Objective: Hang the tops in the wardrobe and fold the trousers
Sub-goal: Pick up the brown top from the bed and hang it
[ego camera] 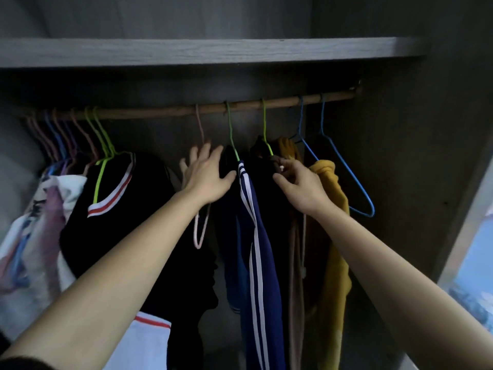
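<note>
Both hands meet mid-frame under the wooden rail (170,112): the left hand (206,176), fingers spread and holding nothing, lies beside the hanging navy striped top (257,244), while the right hand (300,182) pinches the neck of the black top (266,201) just right of it.

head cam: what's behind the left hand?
A pink hanger on the rail: its hook shows above the left hand and its lower loop shows below it. The hand covers the hanger's middle, so what the fingers touch there is hidden.
</note>
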Demonstrator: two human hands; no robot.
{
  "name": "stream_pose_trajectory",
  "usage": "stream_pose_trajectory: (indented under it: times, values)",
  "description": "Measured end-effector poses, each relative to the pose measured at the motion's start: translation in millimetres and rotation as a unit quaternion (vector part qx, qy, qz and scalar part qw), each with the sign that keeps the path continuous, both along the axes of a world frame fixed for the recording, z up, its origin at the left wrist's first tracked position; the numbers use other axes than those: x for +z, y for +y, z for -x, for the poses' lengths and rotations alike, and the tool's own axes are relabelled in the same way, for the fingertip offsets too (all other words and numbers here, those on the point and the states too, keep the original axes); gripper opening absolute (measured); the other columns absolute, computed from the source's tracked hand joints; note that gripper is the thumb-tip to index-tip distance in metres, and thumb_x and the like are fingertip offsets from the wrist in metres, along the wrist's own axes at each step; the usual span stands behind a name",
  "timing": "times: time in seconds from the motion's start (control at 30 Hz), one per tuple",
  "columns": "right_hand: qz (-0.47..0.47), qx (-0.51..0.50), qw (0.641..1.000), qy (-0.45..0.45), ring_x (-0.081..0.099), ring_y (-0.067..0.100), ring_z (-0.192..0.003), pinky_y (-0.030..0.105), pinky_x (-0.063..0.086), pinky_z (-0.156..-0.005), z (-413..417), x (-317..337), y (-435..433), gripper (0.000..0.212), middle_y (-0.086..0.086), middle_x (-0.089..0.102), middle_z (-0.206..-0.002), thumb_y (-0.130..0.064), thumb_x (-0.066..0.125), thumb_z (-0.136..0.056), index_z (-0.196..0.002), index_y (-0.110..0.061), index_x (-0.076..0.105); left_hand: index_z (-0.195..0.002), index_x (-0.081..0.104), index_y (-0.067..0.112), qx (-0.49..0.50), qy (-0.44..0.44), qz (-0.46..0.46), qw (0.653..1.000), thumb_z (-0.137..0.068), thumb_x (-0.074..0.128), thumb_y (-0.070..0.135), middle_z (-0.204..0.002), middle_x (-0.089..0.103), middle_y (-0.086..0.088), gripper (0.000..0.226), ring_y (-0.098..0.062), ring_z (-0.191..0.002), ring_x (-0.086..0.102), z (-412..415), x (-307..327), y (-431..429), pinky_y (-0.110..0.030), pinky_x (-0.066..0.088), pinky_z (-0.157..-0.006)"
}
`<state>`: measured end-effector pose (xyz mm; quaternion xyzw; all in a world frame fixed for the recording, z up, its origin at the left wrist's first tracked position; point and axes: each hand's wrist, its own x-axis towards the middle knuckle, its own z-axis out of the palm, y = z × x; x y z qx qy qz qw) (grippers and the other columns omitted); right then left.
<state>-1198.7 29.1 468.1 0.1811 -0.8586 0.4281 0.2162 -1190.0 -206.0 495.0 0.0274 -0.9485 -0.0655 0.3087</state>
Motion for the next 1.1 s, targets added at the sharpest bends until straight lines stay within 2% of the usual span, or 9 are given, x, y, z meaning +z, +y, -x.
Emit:
stream_pose_trajectory:
  times: [0.17,0.27,0.4,0.43,0.5,0.6,0.77,0.97,1.1]
  values:
    - [-0.018,0.004,0.999,-0.040,0.060,0.016,-0.109,0.045,0.053,-0.094,-47.6,-39.6,20.0,0.039,0.000,0.061,-0.122,-0.031,0.055,-0.097,-0.136,-0.024,0.050,-0.149,0.032,0.025,-0.078,0.018,0.004,0.997,-0.085,0.056,0.053,-0.163,0.011,-0.005,0.073,-0.026,-0.149,0.004,-47.4,-52.8,16.1,-0.059,0.015,-0.114]
    - [-0.082,-0.046,0.995,-0.021,0.060,0.012,-0.103,0.037,0.055,-0.083,-77.1,-68.5,33.4,0.042,-0.004,0.059,-0.119,-0.042,0.048,-0.100,-0.139,-0.027,0.045,-0.148,0.033,0.027,-0.123,0.029,0.048,0.991,-0.087,0.053,0.052,-0.162,0.016,-0.005,0.068,-0.025,-0.149,0.006,-70.6,-78.3,31.3,-0.060,0.011,-0.115]
    - [-0.199,-0.149,0.968,0.024,0.061,0.017,-0.101,0.029,0.046,-0.067,-113.3,-104.4,56.2,0.047,-0.005,0.055,-0.119,-0.055,0.035,-0.101,-0.143,-0.034,0.039,-0.143,0.044,0.024,-0.187,0.080,0.057,0.977,-0.093,0.044,0.046,-0.158,0.030,-0.006,0.055,-0.025,-0.148,0.019,-98.1,-102.9,59.0,-0.062,0.010,-0.114]
    - [-0.212,-0.166,0.962,0.030,0.059,0.020,-0.106,0.031,0.048,-0.070,-121.5,-111.4,65.0,0.049,-0.002,0.053,-0.124,-0.054,0.034,-0.100,-0.144,-0.033,0.038,-0.143,0.044,0.023,-0.201,0.082,0.049,0.975,-0.095,0.042,0.045,-0.158,0.031,-0.007,0.054,-0.025,-0.148,0.019,-104.0,-108.3,66.6,-0.061,0.010,-0.115]
    - [-0.220,-0.193,0.956,0.033,0.052,0.024,-0.121,0.039,0.052,-0.086,-137.3,-123.6,86.9,0.053,0.002,0.047,-0.137,-0.053,0.036,-0.100,-0.147,-0.031,0.034,-0.144,0.043,0.023,-0.217,0.072,0.041,0.973,-0.096,0.039,0.046,-0.158,0.030,-0.007,0.054,-0.025,-0.148,0.018,-115.7,-118.4,83.3,-0.061,0.010,-0.116]
    - [-0.218,-0.241,0.946,0.014,0.037,0.027,-0.139,0.047,0.043,-0.108,-161.9,-139.6,123.7,0.058,0.004,0.033,-0.154,-0.052,0.039,-0.099,-0.152,-0.031,0.026,-0.147,0.040,0.023,-0.229,0.049,0.026,0.972,-0.097,0.035,0.049,-0.159,0.026,-0.007,0.056,-0.024,-0.149,0.015,-131.8,-128.6,115.1,-0.060,0.009,-0.117]
    - [-0.216,-0.322,0.922,-0.024,0.033,0.031,-0.141,0.051,0.038,-0.111,-199.3,-156.4,204.7,0.060,0.010,0.027,-0.158,-0.049,0.042,-0.099,-0.153,-0.027,0.024,-0.146,0.040,0.023,-0.291,0.053,0.021,0.955,-0.096,0.037,0.048,-0.159,0.026,-0.008,0.057,-0.025,-0.149,0.016,-146.0,-137.5,200.1,-0.057,0.009,-0.117]
    - [-0.205,-0.402,0.890,-0.059,0.034,0.037,-0.139,0.049,0.032,-0.111,-260.7,-179.1,347.6,0.061,0.016,0.028,-0.156,-0.039,0.050,-0.097,-0.152,-0.020,0.031,-0.144,0.043,0.020,-0.396,0.057,0.004,0.916,-0.093,0.037,0.046,-0.158,0.028,-0.011,0.057,-0.028,-0.147,0.023,-157.1,-154.3,363.9,-0.059,0.016,-0.114]
    - [-0.209,-0.443,0.866,-0.100,0.027,0.034,-0.144,0.048,0.028,-0.116,-306.1,-199.4,462.3,0.065,0.014,0.025,-0.158,-0.039,0.051,-0.096,-0.154,-0.020,0.028,-0.147,0.037,0.022,-0.436,-0.007,-0.012,0.900,-0.093,0.034,0.048,-0.161,0.020,-0.011,0.060,-0.027,-0.148,0.018,-169.5,-182.7,491.0,-0.059,0.016,-0.114]
